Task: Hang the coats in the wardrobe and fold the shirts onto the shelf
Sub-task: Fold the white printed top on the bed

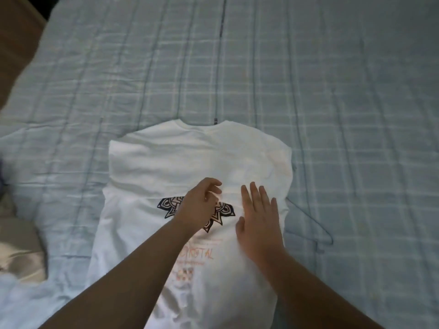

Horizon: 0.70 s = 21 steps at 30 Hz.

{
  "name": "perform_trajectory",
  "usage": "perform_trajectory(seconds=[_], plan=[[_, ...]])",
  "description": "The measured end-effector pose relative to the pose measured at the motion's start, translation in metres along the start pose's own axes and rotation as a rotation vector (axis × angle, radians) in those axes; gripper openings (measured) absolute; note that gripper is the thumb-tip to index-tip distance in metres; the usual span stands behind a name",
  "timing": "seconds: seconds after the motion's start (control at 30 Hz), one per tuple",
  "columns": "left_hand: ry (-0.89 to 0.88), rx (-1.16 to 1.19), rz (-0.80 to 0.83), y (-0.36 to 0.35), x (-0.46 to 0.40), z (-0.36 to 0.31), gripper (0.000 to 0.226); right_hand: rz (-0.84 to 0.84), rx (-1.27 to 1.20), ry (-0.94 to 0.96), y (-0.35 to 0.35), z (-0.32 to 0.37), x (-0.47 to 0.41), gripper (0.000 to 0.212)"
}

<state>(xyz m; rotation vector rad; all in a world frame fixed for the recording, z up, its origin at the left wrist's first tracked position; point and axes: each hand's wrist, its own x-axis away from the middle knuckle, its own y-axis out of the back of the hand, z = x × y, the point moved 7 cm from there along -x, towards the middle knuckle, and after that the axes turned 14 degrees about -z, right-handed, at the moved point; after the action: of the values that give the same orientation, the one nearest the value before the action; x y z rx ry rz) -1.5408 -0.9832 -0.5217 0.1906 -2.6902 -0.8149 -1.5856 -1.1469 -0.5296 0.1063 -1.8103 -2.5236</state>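
Note:
A white T-shirt [180, 162] lies spread on the bed, collar away from me, with both sleeves folded in over its body. It carries a black mandala print and orange lettering lower down. My left hand [198, 205] hovers over the black print with its fingers loosely curled, holding nothing. My right hand [259, 217] lies flat on the shirt's right half, fingers straight and spread, pointing toward the collar. Motion blur softens my right wrist.
A pale blue checked bedspread [332, 91] covers the bed. A thin wire hanger [311, 226] lies on it just right of the shirt. Grey and dark cloth [16, 238] is bunched at the left edge. A brown surface [14, 32] shows at the top left.

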Motion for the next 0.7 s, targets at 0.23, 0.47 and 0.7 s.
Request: perform_trajectory(seconds=[0.23,0.47,0.7], plan=[[0.04,-0.171,-0.1,0.121,0.076,0.1,0.043,0.174,0.063,0.001,-0.034,0.067,0.103,0.079],[0.194,-0.436,-0.088,0.216,0.167,0.207,0.041,0.253,0.066,-0.354,-0.022,0.078,0.215,0.078],[0.418,-0.257,-0.12,0.228,0.181,0.257,0.052,0.201,0.11,-0.462,-0.013,0.058,0.232,0.059]])
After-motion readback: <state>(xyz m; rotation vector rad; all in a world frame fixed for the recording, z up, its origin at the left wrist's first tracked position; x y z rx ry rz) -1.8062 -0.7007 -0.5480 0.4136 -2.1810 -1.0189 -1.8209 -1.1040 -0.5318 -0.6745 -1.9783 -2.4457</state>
